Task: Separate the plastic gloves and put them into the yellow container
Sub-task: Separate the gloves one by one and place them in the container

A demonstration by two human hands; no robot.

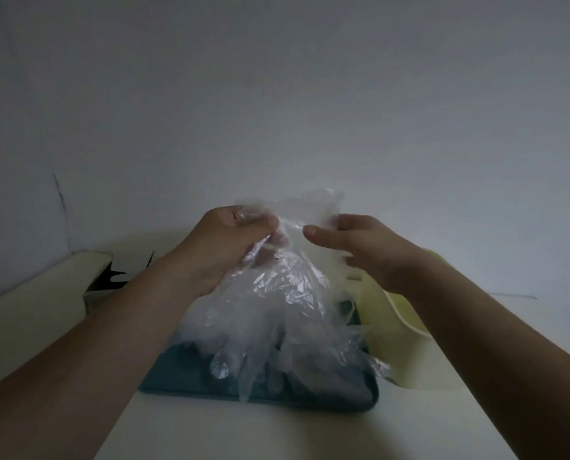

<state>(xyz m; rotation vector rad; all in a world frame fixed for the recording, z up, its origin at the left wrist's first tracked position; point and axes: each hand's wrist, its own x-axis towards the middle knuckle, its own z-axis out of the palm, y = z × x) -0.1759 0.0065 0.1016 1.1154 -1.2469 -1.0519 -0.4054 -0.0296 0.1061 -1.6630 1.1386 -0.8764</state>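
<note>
In the head view, the left hand (pixel 233 242) held up a clump of clear plastic gloves (pixel 277 293), its fingers curled tight round the top. The clump hung down over a blue-green tray (pixel 184 376). The right hand (pixel 363 250) had its thumb in front of a thin sheet and its fingers behind; a real pinch could not be told. The yellow container (pixel 386 330) stood just beside the tray, on the right. The gloves looked stuck together, so one pull might drag out several, or a loose one might slip and miss the container.
</note>
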